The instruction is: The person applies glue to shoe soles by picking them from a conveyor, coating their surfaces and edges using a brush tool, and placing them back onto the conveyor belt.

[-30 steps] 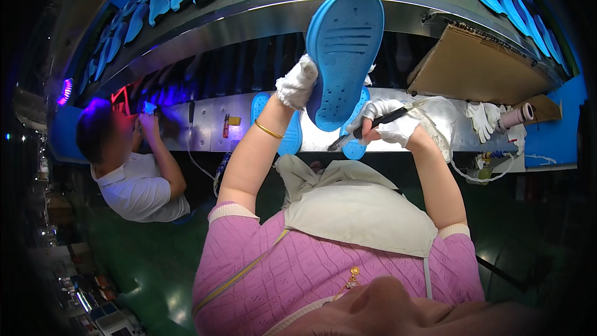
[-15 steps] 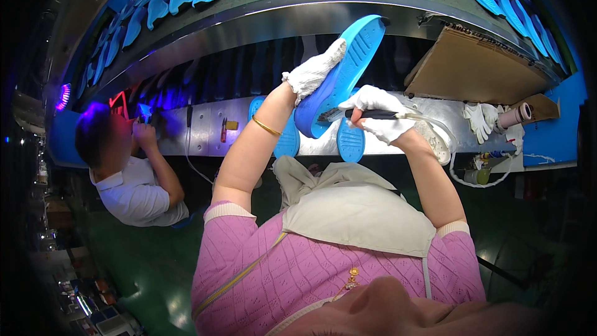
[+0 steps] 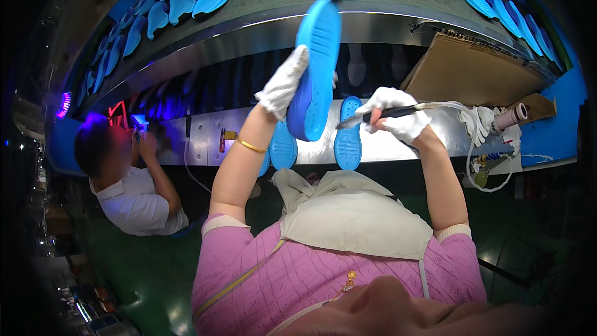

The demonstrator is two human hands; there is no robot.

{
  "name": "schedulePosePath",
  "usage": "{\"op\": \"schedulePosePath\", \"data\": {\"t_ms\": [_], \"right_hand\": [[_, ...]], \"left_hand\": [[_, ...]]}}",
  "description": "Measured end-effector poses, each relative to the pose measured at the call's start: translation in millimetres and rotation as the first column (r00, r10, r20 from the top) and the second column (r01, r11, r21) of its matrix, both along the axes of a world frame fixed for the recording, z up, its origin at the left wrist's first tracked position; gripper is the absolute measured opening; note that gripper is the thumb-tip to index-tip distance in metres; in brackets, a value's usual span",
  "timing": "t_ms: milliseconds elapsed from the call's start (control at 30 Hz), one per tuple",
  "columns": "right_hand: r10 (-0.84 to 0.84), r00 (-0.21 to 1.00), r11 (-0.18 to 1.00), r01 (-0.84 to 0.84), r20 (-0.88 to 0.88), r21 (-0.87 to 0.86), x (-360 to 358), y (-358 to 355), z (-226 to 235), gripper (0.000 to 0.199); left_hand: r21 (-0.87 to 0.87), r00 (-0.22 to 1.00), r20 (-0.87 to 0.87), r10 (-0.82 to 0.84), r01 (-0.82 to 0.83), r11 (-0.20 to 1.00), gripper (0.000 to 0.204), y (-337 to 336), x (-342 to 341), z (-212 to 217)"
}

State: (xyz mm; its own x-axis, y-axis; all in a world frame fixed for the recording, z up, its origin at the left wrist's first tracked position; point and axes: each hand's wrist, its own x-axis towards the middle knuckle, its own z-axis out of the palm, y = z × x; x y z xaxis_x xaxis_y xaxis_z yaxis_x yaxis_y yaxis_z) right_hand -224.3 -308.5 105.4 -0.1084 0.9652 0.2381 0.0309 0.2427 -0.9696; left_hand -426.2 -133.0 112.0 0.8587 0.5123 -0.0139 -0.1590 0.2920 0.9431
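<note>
Two gloved hands work together: the left hand [image 3: 283,84] grips a blue shoe sole [image 3: 316,68] by its edge, upright; the right hand [image 3: 398,115] pinches a thin tool [image 3: 379,114] beside it. The sole looks light, flexible, best held mid-length.

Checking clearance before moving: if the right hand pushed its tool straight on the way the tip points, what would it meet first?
Probably the blue shoe sole held up by the left hand; the tool in the right hand points at its lower edge, though depth is unclear.
</note>
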Motion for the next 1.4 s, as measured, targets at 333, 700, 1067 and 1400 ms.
{"op": "schedulePosePath", "data": {"t_ms": [333,700,1067,1400], "right_hand": [[-0.348,0.927,0.936,0.352,-0.136,0.002,-24,-4,-23,0.023],[-0.523,0.852,0.762,0.452,0.029,0.464,-32,11,-25,0.022],[-0.449,0.838,0.836,0.271,0.311,0.477,-53,-10,-3,0.024],[-0.334,0.927,0.943,0.328,0.169,0.061,-55,-26,-13,0.025]], "left_hand": [[-0.681,0.831,0.555,-0.011,0.462,0.568,0.071,-18,-36,-88],[-0.643,0.942,0.317,0.109,0.129,0.755,0.073,-96,30,-88],[-0.591,0.886,0.434,0.161,0.145,0.794,0.095,-74,30,-75],[-0.627,0.869,0.415,0.271,0.058,0.777,0.101,-58,26,-68]]}}
